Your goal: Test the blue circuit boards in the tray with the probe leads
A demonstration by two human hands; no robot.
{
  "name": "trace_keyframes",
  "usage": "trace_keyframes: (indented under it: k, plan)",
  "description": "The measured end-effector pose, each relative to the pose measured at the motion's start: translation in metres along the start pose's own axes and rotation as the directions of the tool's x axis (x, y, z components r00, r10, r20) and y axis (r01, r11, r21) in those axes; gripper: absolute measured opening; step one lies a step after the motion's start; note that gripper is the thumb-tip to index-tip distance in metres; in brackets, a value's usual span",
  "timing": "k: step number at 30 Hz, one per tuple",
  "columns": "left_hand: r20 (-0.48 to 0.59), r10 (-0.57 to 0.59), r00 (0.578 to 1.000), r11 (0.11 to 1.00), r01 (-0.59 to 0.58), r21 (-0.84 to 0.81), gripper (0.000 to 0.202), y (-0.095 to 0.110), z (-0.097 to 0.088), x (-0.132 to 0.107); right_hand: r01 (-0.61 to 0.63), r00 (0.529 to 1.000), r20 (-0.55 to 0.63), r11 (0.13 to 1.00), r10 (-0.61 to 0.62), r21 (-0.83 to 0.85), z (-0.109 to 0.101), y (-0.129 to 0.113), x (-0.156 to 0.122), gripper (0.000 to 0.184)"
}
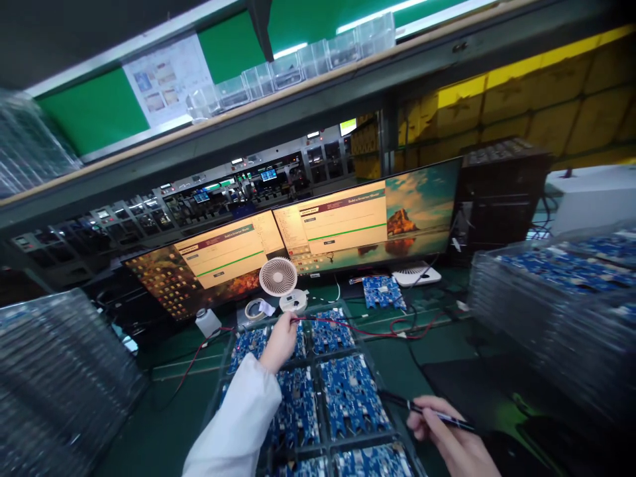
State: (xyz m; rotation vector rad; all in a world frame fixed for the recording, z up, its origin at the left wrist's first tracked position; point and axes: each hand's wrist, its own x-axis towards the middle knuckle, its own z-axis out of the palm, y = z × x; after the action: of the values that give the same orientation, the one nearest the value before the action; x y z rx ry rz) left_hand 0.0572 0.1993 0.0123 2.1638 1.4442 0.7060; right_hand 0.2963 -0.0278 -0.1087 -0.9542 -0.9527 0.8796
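**Probing boards with both hands on a tray of blue circuit boards**

Gripping a thin dark pen-like tool (437,415), the right hand (454,440) sits at the lower edge of the view, fingers closed around the shaft, its tip aimed left toward the clear tray (382,404) of blue circuit boards (350,391). Farther in, the left hand (281,339), in a white sleeve (238,424), reaches over the tray's far rows and pinches the end of a red and black wire (348,326) that trails right across the green bench. Just beyond stand a small white fan (278,277), a roll of tape (256,309) and a single blue board (382,292). Behind them two monitors (318,238) show test windows. Stacks of clear trays (556,311) flank both sides.
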Motion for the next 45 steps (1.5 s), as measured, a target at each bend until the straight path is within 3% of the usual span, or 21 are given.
trace_keyframes:
  k: [3,6,10,14,17,20,24,27,34,37,41,45]
  plan:
    - [0.021,0.084,0.996,0.995,-0.083,-0.047,0.015,0.017,-0.010,-0.031,0.168,0.984,-0.007,0.951,-0.176,-0.258,-0.004,-0.015,0.011,0.043]
    - [0.045,0.145,0.988,0.984,-0.140,-0.107,0.018,0.037,-0.015,-0.060,0.339,0.937,0.099,0.800,-0.336,-0.495,0.003,-0.029,0.037,0.033]
    - [0.052,0.158,0.986,0.977,-0.148,-0.152,0.020,0.061,-0.017,-0.090,0.399,0.916,0.209,0.719,-0.343,-0.569,0.026,-0.032,0.076,0.035]
    - [0.082,0.158,0.984,0.974,-0.141,-0.177,0.019,0.078,-0.021,-0.108,0.470,0.883,0.331,0.644,-0.334,-0.603,0.042,-0.026,0.092,0.034]
    - [0.107,0.187,0.977,0.971,-0.167,-0.171,0.020,0.082,-0.023,-0.114,0.511,0.856,0.419,0.615,-0.301,-0.600,0.041,-0.026,0.091,0.035]
    - [0.108,0.190,0.976,0.978,-0.179,-0.107,0.026,0.072,-0.020,-0.116,0.535,0.840,0.453,0.602,-0.299,-0.593,0.032,-0.033,0.091,0.037]
    - [0.049,0.107,0.993,0.994,-0.109,0.024,0.056,0.041,-0.014,-0.112,0.540,0.837,0.445,0.620,-0.320,-0.569,0.015,-0.051,0.095,0.034]
    - [0.044,0.082,0.996,0.995,-0.084,0.052,0.061,0.025,-0.016,-0.110,0.551,0.816,0.498,0.659,-0.295,-0.512,0.000,-0.062,0.096,0.034]
    - [0.191,0.011,0.982,0.990,0.015,-0.137,0.021,0.044,-0.034,-0.111,0.495,0.803,0.534,0.794,-0.264,-0.353,-0.009,-0.059,0.090,0.033]
    - [0.243,0.032,0.969,0.984,0.012,-0.176,0.018,0.047,-0.034,-0.112,0.465,0.782,0.570,0.846,-0.253,-0.262,-0.011,-0.068,0.087,0.041]
    - [0.227,-0.005,0.974,0.998,0.019,-0.057,0.020,0.042,-0.033,-0.110,0.447,0.744,0.622,0.874,-0.244,-0.193,-0.018,-0.094,0.086,0.059]
    - [0.258,0.013,0.966,0.996,0.010,-0.086,0.018,0.048,-0.036,-0.112,0.303,0.769,0.616,0.945,-0.168,-0.120,-0.019,-0.096,0.091,0.061]
